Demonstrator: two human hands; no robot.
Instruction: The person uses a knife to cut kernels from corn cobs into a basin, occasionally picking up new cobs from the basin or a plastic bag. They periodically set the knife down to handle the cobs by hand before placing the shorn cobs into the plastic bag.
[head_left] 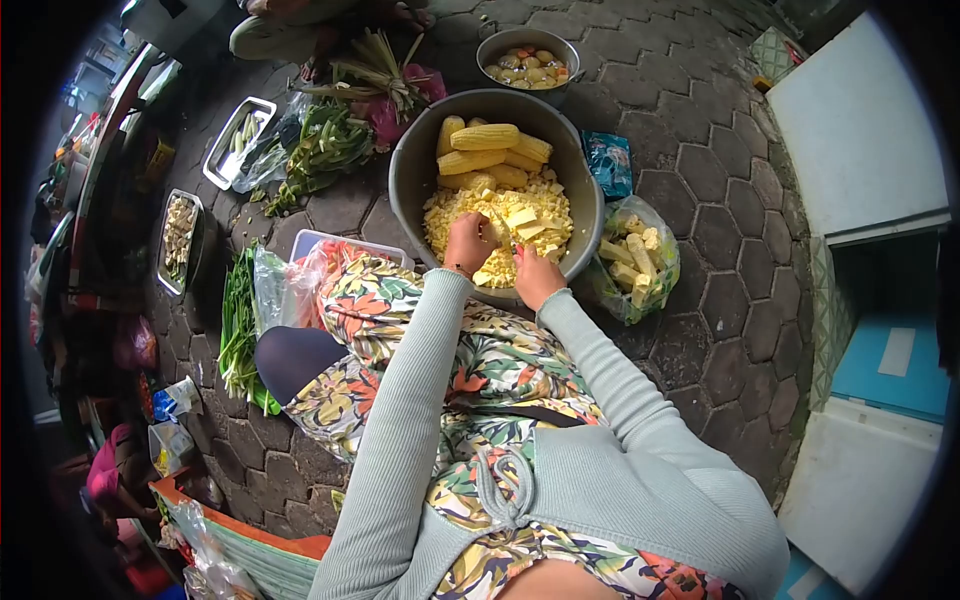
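Observation:
Both hands are low in a large grey basin (398,190), over a heap of cut corn kernels (455,210). My left hand (470,243) is closed around what looks like a corn cob, mostly hidden by the fingers. In my right hand (538,275) is a knife (517,249); a bit of red handle shows and its blade is hard to make out. Pale yellow sliced chunks (522,218) lie just beyond the hands. Several whole peeled corn cobs (486,138) are piled at the basin's far side.
A clear bag of stripped cobs (638,262) and a teal packet (607,165) sit right of the basin. Behind stands a pot of potato-like pieces (527,70). Leafy greens (330,150), spring onions (238,330) and metal trays (240,142) lie left on the paving (705,220).

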